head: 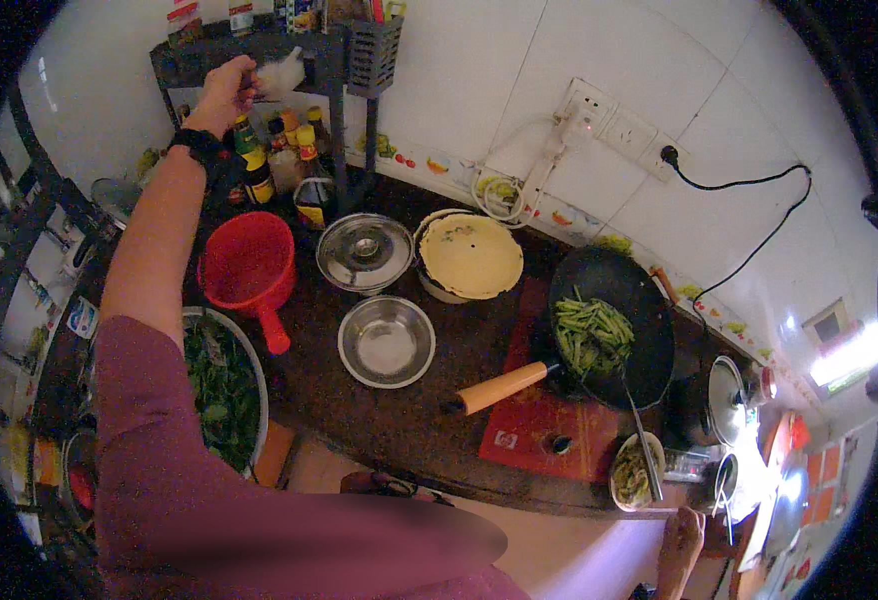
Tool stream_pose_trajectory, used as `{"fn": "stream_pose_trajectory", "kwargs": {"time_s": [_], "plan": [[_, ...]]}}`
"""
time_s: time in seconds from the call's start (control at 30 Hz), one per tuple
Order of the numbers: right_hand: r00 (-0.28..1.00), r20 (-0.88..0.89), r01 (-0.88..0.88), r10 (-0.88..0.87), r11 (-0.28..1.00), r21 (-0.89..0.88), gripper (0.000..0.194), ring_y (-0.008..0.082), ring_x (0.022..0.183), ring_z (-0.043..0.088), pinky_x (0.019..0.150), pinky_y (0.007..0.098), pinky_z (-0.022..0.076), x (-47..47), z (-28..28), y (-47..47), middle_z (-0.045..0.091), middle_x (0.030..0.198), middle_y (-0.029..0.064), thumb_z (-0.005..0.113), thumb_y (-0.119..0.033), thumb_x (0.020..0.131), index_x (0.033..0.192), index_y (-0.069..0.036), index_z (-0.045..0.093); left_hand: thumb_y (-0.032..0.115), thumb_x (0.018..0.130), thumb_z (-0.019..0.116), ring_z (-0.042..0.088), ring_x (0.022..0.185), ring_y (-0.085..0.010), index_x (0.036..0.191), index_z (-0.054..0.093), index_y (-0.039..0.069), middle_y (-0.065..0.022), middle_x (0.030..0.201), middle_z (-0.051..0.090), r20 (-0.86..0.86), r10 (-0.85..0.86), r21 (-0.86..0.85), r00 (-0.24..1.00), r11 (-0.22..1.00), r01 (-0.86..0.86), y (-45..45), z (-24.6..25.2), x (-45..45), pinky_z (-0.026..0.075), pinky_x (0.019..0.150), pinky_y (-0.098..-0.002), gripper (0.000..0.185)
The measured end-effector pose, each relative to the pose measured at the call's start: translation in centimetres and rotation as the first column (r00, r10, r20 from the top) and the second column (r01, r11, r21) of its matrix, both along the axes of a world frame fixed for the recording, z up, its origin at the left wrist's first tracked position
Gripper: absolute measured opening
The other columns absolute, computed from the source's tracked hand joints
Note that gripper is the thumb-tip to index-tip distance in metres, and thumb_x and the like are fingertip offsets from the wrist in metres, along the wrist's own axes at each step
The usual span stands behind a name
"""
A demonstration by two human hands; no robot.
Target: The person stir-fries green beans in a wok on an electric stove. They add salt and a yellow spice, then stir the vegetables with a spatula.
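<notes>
My left hand (230, 84), at the upper left, grips a small whitish plastic bag (281, 75) in front of a dark shelf rack. Below it stand several sauce bottles (255, 169). My right hand (683, 532) appears dim at the lower right, close to the counter's edge and a bowl of food (635, 472); its fingers are not clear. A black wok (645, 300) holds cut green vegetables (592, 334) and a metal spatula (640, 416), whose handle reaches over that bowl. The wok's wooden handle (502, 388) points left.
A red plastic dipper (247, 259), a lidded metal pot (364, 251), an empty steel bowl (386, 341) and a yellow-lidded pot (472, 255) stand on the dark counter. Leafy greens (221, 382) fill a large basin at left. A black cord (754, 180) hangs along the wall.
</notes>
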State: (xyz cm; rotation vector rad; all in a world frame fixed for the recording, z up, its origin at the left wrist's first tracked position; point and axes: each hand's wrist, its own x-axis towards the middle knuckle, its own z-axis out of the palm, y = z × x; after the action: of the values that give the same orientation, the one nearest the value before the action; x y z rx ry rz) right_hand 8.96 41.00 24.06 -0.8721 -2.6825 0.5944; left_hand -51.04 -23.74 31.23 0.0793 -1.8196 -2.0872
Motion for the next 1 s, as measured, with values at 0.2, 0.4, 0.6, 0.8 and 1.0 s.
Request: {"fn": "stream_pose_trajectory", "kwargs": {"time_s": [0.2, 0.4, 0.6, 0.8, 1.0], "plan": [[0.997, -0.030, -0.075, 0.077, 0.995, 0.058, 0.019, 0.0217, 0.084, 0.052, 0.076, 0.0312, 0.0436, -1.7, -0.3, -0.2, 0.052, 0.094, 0.0112, 0.056, -0.008, 0.089, 0.104, 0.005, 0.057, 0.024, 0.082, 0.063, 0.043, 0.052, -0.0102, 0.072, 0.053, 0.010, -0.0012, 0.065, 0.054, 0.048, -0.001, -0.017, 0.999, 1.000, 0.001, -1.1, -0.5, 1.2, 0.037, 0.048, -0.0270, 0.020], [0.991, 0.017, -0.132, 0.131, 0.967, 0.217, 0.016, 0.0251, 0.080, 0.052, 0.071, 0.0361, 0.0426, -3.8, -0.6, 1.3, 0.053, 0.089, 0.0145, 0.054, -0.009, 0.090, 0.098, 0.005, 0.055, 0.024, 0.082, 0.063, 0.045, 0.053, -0.0105, 0.075, 0.055, 0.007, -0.0016, 0.066, 0.054, -0.032, -0.089, 0.065, 0.996, 0.994, 0.091, 0.3, -0.1, 1.4, 0.038, 0.046, -0.0264, 0.020], [0.995, 0.045, -0.101, 0.094, 0.974, 0.204, 0.018, 0.0260, 0.080, 0.052, 0.071, 0.0385, 0.0440, -4.2, -1.0, 3.2, 0.051, 0.091, 0.0134, 0.051, -0.009, 0.091, 0.100, 0.005, 0.056, 0.027, 0.083, 0.063, 0.045, 0.055, -0.0084, 0.074, 0.056, 0.010, -0.0004, 0.068, 0.056, 0.082, -0.049, -0.015, 0.995, 0.999, 0.050, -1.2, -0.6, 1.4, 0.037, 0.046, -0.0259, 0.020], [0.983, 0.184, -0.048, 0.022, 0.990, 0.135, 0.026, 0.0269, 0.093, 0.051, 0.083, 0.0356, 0.0437, -5.1, 0.7, 3.0, 0.051, 0.105, 0.0152, 0.051, -0.009, 0.090, 0.112, 0.005, 0.053, 0.028, 0.082, 0.064, 0.044, 0.055, -0.0083, 0.074, 0.056, 0.012, 0.0004, 0.068, 0.056, 0.053, -0.065, -0.118, 0.997, 0.991, 0.070, -0.9, -0.3, 1.5, 0.036, 0.046, -0.0254, 0.019], [0.978, 0.194, -0.098, 0.076, 0.990, 0.106, 0.030, 0.0298, 0.099, 0.050, 0.088, 0.0368, 0.0413, -5.8, 1.7, 2.9, 0.051, 0.111, 0.0168, 0.055, -0.010, 0.089, 0.115, 0.004, 0.052, 0.027, 0.082, 0.065, 0.045, 0.055, -0.0102, 0.076, 0.057, 0.010, -0.0002, 0.067, 0.055, -0.027, -0.144, -0.062, 0.989, 0.988, 0.142, 0.4, 0.0, 0.9, 0.037, 0.048, -0.0265, 0.020]]}}
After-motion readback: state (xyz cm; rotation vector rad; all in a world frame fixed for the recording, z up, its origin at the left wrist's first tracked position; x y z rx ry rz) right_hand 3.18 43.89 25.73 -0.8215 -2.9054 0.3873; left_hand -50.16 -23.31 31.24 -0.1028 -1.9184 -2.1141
